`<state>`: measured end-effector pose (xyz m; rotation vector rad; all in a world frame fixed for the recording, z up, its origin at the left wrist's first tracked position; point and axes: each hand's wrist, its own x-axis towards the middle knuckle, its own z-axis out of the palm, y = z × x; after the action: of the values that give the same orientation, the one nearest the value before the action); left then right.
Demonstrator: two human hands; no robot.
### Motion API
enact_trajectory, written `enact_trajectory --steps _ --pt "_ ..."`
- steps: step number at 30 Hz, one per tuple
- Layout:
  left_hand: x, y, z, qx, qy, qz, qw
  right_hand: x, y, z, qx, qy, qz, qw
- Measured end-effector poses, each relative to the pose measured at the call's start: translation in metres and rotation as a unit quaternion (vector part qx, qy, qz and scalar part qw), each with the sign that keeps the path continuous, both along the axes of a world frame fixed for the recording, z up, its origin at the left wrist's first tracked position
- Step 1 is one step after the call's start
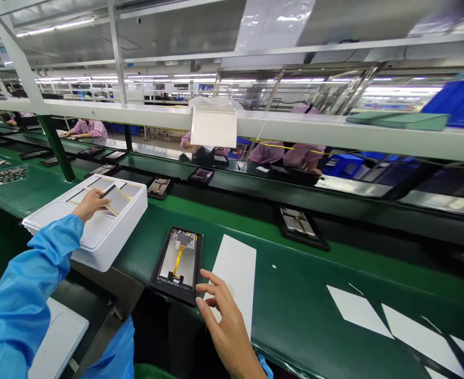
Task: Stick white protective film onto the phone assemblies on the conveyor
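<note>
My left hand (91, 204) is over a white plastic tray (111, 247) at the left, its fingers pinched on the dark edge of a flat silver battery (118, 199) with yellow strips. The battery is tilted up from the tray, where similar flat pieces lie. An opened tablet (178, 259) lies on the bench in front of me, its circuit board and orange ribbon cable showing. Beside its lower right corner is my right hand (226, 321), fingers apart and slightly bent, holding nothing. A white sheet (239, 266) lies partly beneath that hand.
Along the green conveyor, several opened tablets (300, 223) sit in black trays. White cards (358, 310) lie at the right. Bagged small parts (6, 176) lie far left. A white shelf rail (148, 117) runs overhead. People in pink sleeves (93, 128) work across the line.
</note>
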<state>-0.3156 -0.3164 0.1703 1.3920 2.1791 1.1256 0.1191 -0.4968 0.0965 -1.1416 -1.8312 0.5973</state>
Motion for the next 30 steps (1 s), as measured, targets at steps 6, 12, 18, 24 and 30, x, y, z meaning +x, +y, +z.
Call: enact_trajectory --steps 6,12,18,24,30 --pt "0.075 -0.071 -0.014 0.142 -0.333 -0.096 0.927 -0.006 -0.008 -0.011 0.104 0.008 -0.033 0.994" --pt "0.190 -0.125 -0.085 -0.022 -0.485 -0.186 0.854 -0.019 -0.012 -0.033 0.139 -0.108 -0.019 0.984" --pt "0.238 -0.139 -0.116 -0.114 -0.610 -0.157 0.768 -0.002 -0.017 -0.061 0.178 -0.146 -0.028 0.973" --pt "0.257 -0.141 -0.118 -0.182 -0.681 -0.175 0.687 0.009 -0.023 -0.065 0.185 -0.248 -0.031 0.950" --pt "0.256 -0.144 -0.113 -0.193 -0.650 -0.262 0.687 0.016 -0.019 -0.059 0.152 -0.241 -0.003 0.958"
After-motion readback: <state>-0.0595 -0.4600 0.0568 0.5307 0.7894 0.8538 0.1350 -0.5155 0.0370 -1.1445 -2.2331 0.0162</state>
